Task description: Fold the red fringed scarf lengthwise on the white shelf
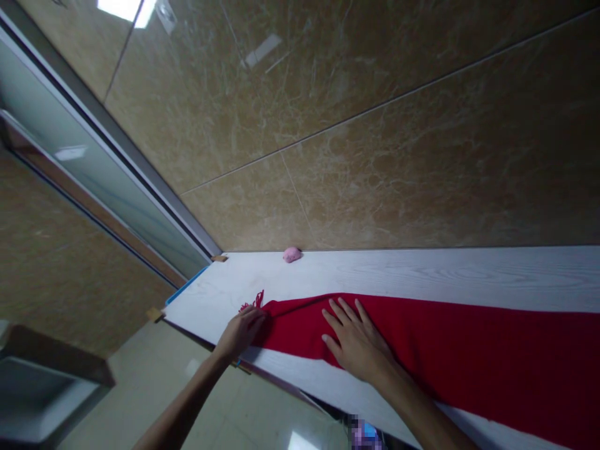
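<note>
A long red scarf [450,350] with a fringed end lies lengthwise along a white wood-grain table [206,297], running out of view at the right. My left hand [244,328] is closed on the scarf's left end, just below the loose red tassels [255,300]. Farther right, my right hand [354,337] rests flat on the cloth with its fingers spread. A fold runs along the scarf's upper edge between the two hands.
A small pink lump [291,254] sits at the table's back edge, against a brown marbled wall [375,156]. A metal-framed glass panel [94,144] stands at the left. Beyond the table's front edge is a shiny tiled floor [154,375].
</note>
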`<state>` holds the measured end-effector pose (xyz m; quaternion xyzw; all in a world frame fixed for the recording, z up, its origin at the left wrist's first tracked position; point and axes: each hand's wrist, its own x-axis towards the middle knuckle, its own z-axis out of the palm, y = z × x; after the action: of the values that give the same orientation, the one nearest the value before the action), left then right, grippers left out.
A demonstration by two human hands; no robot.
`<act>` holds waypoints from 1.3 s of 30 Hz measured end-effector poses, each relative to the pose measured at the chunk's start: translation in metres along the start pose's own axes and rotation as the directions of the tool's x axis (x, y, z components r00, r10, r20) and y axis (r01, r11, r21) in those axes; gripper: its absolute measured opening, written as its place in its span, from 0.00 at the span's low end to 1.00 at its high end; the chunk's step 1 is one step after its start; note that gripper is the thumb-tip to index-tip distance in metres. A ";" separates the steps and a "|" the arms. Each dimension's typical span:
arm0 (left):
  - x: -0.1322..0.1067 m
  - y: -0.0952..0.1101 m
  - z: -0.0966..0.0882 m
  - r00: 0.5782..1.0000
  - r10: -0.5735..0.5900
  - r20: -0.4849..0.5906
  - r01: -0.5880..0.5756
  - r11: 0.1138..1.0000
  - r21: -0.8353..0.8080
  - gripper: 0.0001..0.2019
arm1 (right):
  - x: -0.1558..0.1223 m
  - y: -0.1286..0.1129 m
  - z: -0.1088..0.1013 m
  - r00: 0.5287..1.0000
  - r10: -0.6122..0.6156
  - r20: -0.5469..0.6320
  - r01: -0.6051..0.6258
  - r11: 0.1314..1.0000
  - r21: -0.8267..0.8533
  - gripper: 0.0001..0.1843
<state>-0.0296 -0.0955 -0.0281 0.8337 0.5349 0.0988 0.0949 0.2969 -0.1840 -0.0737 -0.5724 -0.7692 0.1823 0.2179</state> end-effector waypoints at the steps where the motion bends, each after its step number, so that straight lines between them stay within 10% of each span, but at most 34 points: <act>1: 0.003 -0.001 -0.002 0.999 -0.040 -0.002 0.040 0.999 -0.017 0.19 | 0.000 0.000 0.000 1.000 -0.002 -0.001 0.002 1.000 -0.004 0.33; 7: 0.043 0.002 -0.020 0.985 -0.005 0.173 0.009 1.000 -0.023 0.30 | -0.002 -0.001 -0.002 1.000 -0.005 -0.010 0.005 1.000 -0.002 0.33; 13: 0.070 0.008 -0.035 0.952 -0.004 0.308 0.012 1.000 -0.025 0.12 | -0.002 -0.001 -0.002 1.000 -0.003 0.001 0.003 1.000 0.026 0.33; 18: 0.080 0.005 -0.050 0.949 -0.037 0.312 0.062 0.995 -0.072 0.24 | -0.001 0.000 -0.001 1.000 -0.012 -0.004 0.012 0.999 0.034 0.33; 29: 0.102 0.006 -0.046 0.986 -0.152 0.073 0.151 0.988 0.027 0.17 | -0.001 0.001 0.000 1.000 -0.007 -0.013 0.007 0.999 0.045 0.33; 39: 0.052 0.012 -0.024 0.966 -0.259 -0.013 0.259 0.962 0.087 0.17 | -0.001 0.002 0.001 1.000 -0.011 -0.008 0.011 0.999 0.043 0.33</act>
<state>-0.0043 -0.0519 0.0018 0.7599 0.6432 0.0625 0.0700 0.2981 -0.1843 -0.0752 -0.5639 -0.7675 0.1953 0.2340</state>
